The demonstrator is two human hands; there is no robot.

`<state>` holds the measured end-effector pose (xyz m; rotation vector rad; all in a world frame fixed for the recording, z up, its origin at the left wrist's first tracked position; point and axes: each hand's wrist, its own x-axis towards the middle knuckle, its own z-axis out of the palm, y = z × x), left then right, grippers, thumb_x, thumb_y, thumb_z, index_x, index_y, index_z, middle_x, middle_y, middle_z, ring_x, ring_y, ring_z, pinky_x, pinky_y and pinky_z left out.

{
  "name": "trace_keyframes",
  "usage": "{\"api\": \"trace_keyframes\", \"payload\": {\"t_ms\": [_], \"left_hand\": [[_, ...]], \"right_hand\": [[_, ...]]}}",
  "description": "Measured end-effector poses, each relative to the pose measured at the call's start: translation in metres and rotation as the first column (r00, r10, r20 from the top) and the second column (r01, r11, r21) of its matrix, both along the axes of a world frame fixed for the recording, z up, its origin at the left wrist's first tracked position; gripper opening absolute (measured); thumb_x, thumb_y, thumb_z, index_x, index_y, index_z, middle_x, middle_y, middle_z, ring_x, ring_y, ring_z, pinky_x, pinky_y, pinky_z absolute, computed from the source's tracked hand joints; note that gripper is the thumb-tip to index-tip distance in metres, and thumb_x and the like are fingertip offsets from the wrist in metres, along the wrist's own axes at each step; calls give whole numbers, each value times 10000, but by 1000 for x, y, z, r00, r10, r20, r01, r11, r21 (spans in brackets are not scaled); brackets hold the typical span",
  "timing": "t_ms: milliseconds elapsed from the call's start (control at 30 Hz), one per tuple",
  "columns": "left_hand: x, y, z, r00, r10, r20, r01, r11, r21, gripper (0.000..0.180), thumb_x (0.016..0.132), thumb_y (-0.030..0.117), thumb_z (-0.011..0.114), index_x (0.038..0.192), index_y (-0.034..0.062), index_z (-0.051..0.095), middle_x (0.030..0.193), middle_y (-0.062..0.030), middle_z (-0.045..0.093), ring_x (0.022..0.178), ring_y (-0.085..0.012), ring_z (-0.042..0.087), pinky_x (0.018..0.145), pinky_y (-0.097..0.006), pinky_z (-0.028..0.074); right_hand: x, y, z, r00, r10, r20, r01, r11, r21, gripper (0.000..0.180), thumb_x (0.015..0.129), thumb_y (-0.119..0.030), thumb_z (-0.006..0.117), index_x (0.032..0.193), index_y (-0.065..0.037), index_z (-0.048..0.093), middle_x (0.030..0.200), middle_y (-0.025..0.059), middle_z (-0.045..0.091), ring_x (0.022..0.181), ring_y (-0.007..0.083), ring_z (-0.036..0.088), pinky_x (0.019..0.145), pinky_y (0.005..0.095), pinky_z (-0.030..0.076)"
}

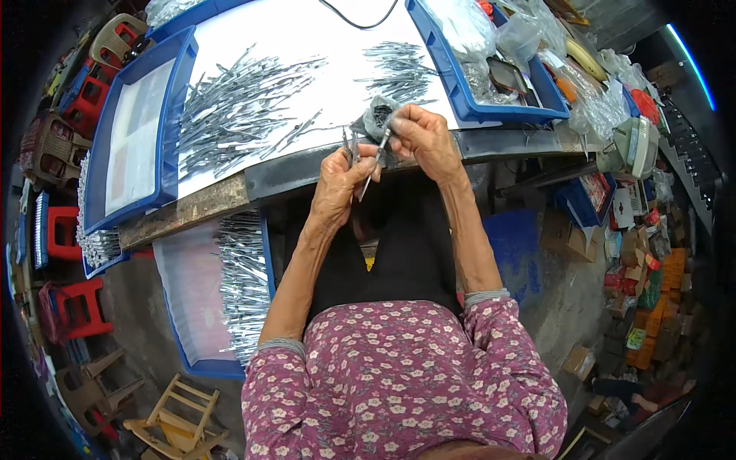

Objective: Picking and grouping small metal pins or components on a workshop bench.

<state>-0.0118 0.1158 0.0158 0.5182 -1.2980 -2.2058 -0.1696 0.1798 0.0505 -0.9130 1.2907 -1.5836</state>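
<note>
My left hand [337, 180] grips a thin metal tool [350, 147] at the near edge of the white worktable [299, 38]. My right hand [423, 138] pinches a slender metal rod [377, 159] that slants down toward the left hand, and it also holds a small crumpled grey bag [377, 115]. The two hands almost touch. Two heaps of similar metal pieces lie on the table, a large heap [238, 107] to the left and a smaller pile [399, 69] straight ahead.
A blue tray [170, 115] with a white sheet sits at the table's left. Another blue tray [471, 107] with plastic bags is at the right. A lower blue tray [268, 253] holds more metal pieces. Red stools [77, 307] and a wooden stool [180, 418] stand left; boxes clutter the right floor.
</note>
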Motion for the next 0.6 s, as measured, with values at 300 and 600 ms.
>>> {"api": "trace_keyframes", "payload": {"t_ms": [300,600], "left_hand": [[26,-30,12,992,68,-103,-45,977,208,246,842,154,564,980,-46,528,681,-25,529,515,-35,410,437,-147,317],[44,-74,18,983,154,-103,-123,958,260,198,866,131,507,920,-59,521,650,-40,517,609,-105,490,572,-209,432]], "right_hand": [[-19,-41,-27,220,-161,-962,227,968,-110,120,711,-36,551,809,19,593,770,215,572,712,355,568,664,391,456],[-18,-57,-19,-100,49,-994,156,987,33,85,717,-22,466,658,30,496,720,215,541,655,381,549,573,455,444]]}}
